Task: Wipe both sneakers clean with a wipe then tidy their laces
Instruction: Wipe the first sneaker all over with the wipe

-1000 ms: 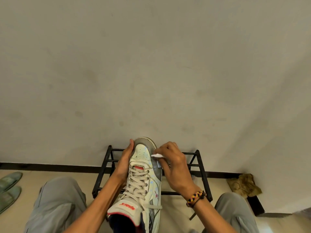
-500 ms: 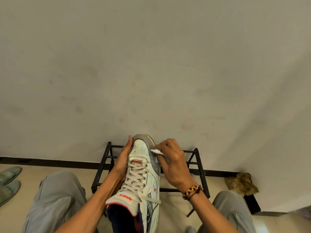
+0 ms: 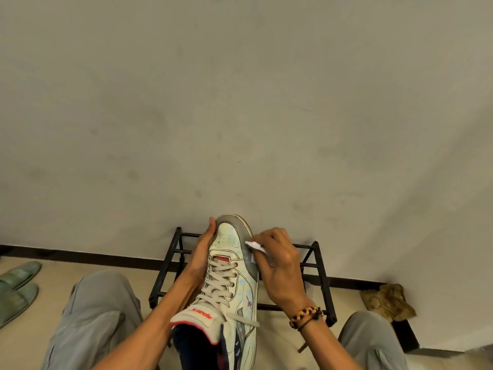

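Right hand [image 3: 277, 265] slid slightly back along sneaker's [image 3: 232, 273] right flank since earlier frame; wipe [image 3: 254, 246] now lower on grey toe band. Near: laces [image 3: 220, 280] loose, one end trailing right. Sneaker held aloft between knees, long axis pointing away, toe toward wall. Left hand [image 3: 202, 252] clasps left side; right grip pinches wipe, touching shoe. Beyond: black rack [image 3: 317, 265].

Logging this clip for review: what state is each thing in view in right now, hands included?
sneaker: held up toe-away, laces threaded, one lace end loose.
wipe: bunched, pressed on the sneaker's right toe edge.
left hand: grips the sneaker's left side.
right hand: pinches the wipe.
shoe rack: upright by the wall, behind the sneaker.
slippers: paired on the floor, left.
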